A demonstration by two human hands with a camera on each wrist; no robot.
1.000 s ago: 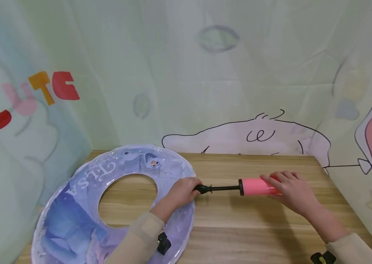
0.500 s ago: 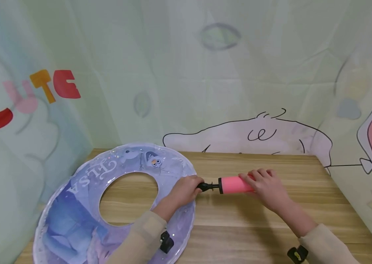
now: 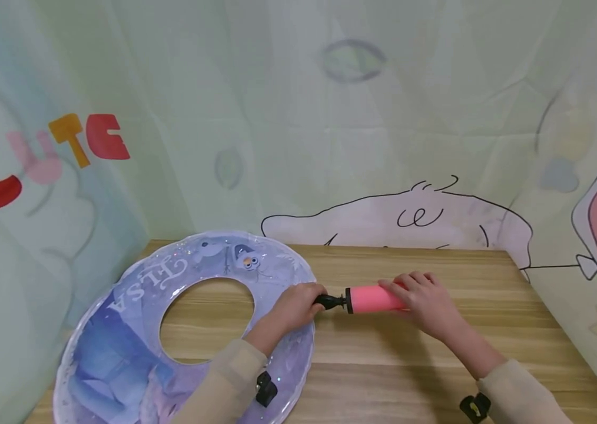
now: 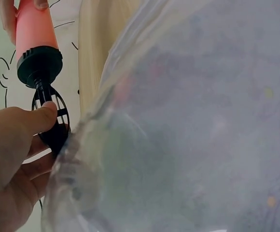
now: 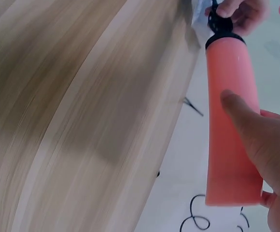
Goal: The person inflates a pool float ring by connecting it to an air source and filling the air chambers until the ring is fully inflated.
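Note:
A hand pump with a pink barrel (image 3: 370, 300) lies level between my two hands. My left hand (image 3: 294, 307) pinches the pump's black end piece (image 4: 57, 137) between thumb and fingers, at the right side of a swim ring (image 3: 94, 347). The ring is inflated, purple-blue, with "ELSA" lettering and a snowman print. Its meeting point with the pump's tip is hidden by my fingers. My right hand (image 3: 428, 305) grips the barrel, thumb along its side in the right wrist view. Only a short bit of black rod shows between barrel and end piece.
Under the ring and pump is a wood-grain table (image 3: 383, 377). A printed cloth backdrop (image 3: 198, 118) stands along its back and both sides, with "CUTE" letters on the left. Black camera mounts (image 3: 474, 407) sit at both wrists.
My right hand has moved left with the pink barrel, and the long black rod has slid almost fully into it. The left hand and swim ring have stayed nearly in place.

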